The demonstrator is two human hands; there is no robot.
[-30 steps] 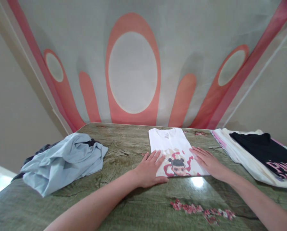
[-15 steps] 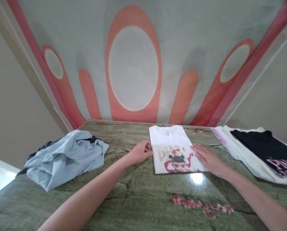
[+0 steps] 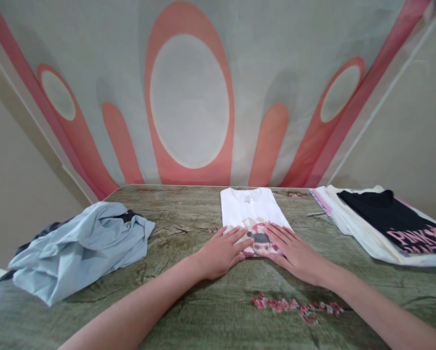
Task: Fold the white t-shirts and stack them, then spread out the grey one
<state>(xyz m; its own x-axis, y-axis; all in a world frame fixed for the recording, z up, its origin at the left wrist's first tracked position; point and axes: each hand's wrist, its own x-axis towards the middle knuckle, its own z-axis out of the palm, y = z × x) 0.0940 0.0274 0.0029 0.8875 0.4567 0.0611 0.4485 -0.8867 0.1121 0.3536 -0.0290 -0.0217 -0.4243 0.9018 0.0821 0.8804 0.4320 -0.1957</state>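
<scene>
A white T-shirt (image 3: pixel 254 206) lies folded into a neat rectangle on the table, its neckline at the far end and a printed cartoon character near my side. My left hand (image 3: pixel 223 250) rests flat on its lower left part, fingers stretched over the print. From the other side, my right hand (image 3: pixel 294 250) lies flat on the lower right part with its fingers extended. Between the two hands the character's face still shows; both hands cover the print's sides and the shirt's lower corners.
Left on the wood-patterned table (image 3: pixel 189 311) sits a crumpled light blue garment (image 3: pixel 86 243) over dark cloth (image 3: pixel 30 243). At the right is a stack of folded clothes (image 3: pixel 364 238), topped by a black shirt (image 3: pixel 396 214) with pink lettering. A wall (image 3: pixel 123 29) with coral shapes stands behind.
Both hands have moved from the sides of the white T-shirt onto its lower part and flattened there. My left fingers, curled before, are now stretched out. The view has shifted slightly.
</scene>
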